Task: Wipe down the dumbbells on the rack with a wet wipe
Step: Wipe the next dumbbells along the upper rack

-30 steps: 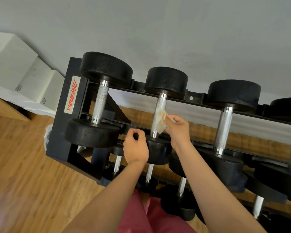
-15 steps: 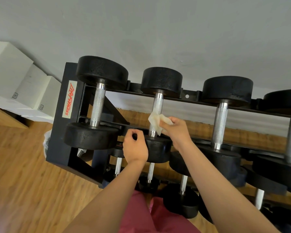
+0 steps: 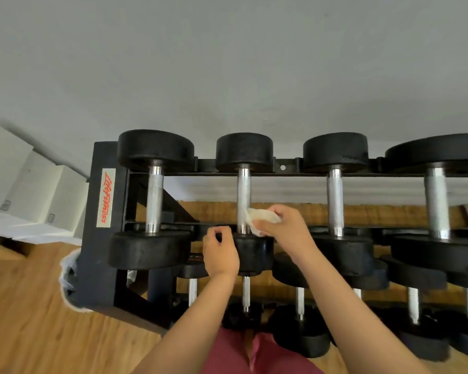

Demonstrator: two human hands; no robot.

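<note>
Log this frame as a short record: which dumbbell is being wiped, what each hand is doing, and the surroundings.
setting: black rack against a grey wall, on a wood floor
top row: four dumbbells in view, the rightmost cut off by the frame edge
being wiped: second dumbbell from the left, on its chrome handle
right hand: holds the wet wipe against that handle, close to the near head
left hand: fingers curled at the near head's left edge; grip unclear
lower rows: smaller dumbbells, partly hidden by the arms
</note>
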